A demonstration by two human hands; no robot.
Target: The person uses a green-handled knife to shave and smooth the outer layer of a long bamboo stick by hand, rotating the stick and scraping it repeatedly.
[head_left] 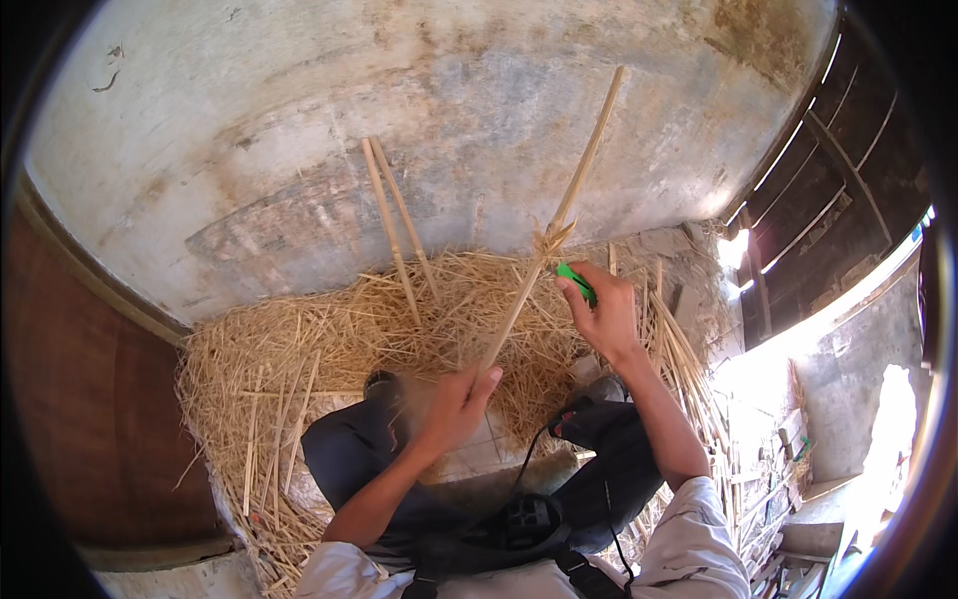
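A long pale bamboo stick [587,150] slants up and away from me toward the wall. My left hand [459,407] is closed around its near end. Curled shavings [552,240] stick out from the stick around its middle. Just to the right of them, my right hand [607,317] grips a green-handled cutter [577,284] beside the stick. Its blade is too small to make out, so I cannot tell whether it touches the stick.
Two more sticks [392,230] lean against the stained wall [459,130]. A thick heap of straw-like shavings [299,339] covers the floor around my feet. Loose sticks lie in a bundle [689,369] to the right and a few [279,429] to the left. A brown panel [100,389] stands at far left.
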